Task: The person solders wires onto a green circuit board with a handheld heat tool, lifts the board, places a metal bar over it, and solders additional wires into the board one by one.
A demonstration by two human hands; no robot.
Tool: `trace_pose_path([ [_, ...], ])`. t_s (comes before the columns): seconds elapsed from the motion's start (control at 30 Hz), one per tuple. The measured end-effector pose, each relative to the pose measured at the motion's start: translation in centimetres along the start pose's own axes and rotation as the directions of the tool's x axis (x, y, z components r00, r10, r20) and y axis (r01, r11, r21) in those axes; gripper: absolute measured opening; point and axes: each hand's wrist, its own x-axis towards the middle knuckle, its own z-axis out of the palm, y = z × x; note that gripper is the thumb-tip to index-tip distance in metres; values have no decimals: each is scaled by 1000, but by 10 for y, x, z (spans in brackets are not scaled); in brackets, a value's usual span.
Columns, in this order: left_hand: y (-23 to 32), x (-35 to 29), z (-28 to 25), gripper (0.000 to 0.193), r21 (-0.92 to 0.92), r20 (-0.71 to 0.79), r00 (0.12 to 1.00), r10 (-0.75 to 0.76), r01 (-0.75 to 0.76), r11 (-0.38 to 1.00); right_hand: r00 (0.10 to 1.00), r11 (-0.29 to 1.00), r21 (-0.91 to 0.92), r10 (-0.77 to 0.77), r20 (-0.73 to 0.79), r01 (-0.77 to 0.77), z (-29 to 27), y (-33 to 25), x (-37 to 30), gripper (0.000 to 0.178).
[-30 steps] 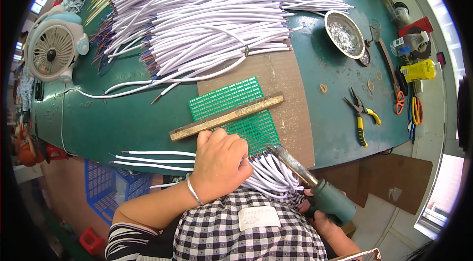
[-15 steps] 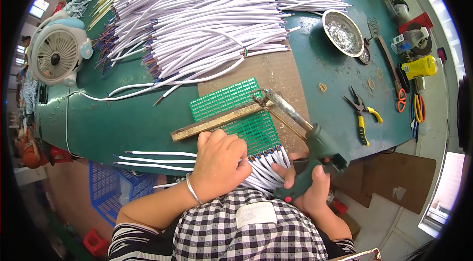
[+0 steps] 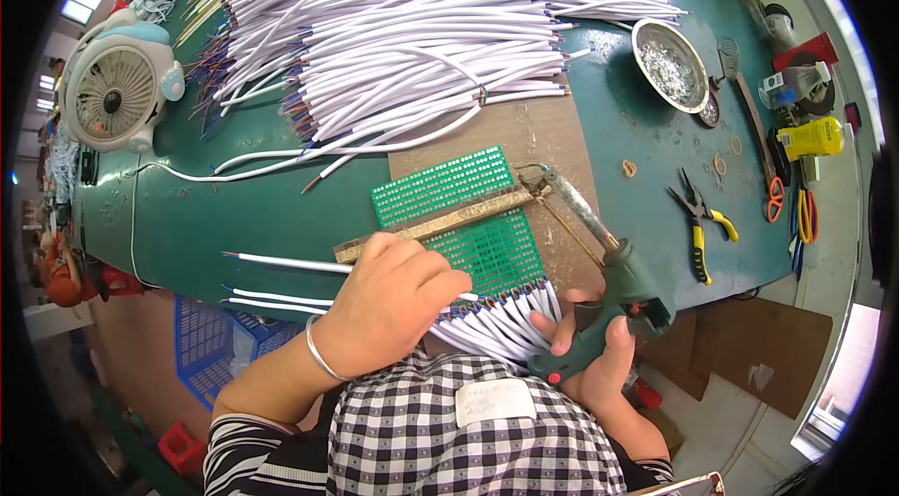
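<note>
My left hand is closed on a white cable; a short white end pokes out past the fingertips, over the lower edge of the green circuit board. Two more white cables run out to the left beneath that hand. My right hand grips a dark green soldering gun by its handle. Its bent metal tip lies by the right end of a worn bar that crosses the board. A row of white cables with coloured cores is lined up along the board's lower edge.
Beyond the board lies a large pile of white cables on the green table. A metal bowl of silvery bits and yellow-handled pliers are to the right. A fan stands left, a blue crate below.
My left hand has turned and raised one cable apart from the other two, its end now showing past the fingers. The soldering gun stays in my right hand. The whole view has shifted slightly.
</note>
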Motion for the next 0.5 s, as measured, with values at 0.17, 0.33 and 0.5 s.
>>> trace_pose_path([
  [0.17,-1,6,1,15,98,-73,994,76,-69,993,1000,1000,17,21,0,-21,-4,3,-2,56],
  [0.33,-6,9,10,14,108,-122,989,83,-70,992,999,1000,6,22,-26,-22,-4,3,-2,58],
  [0.5,-11,18,12,15,181,-180,971,159,-126,975,998,998,55,28,-59,-24,-8,7,-4,56],
])
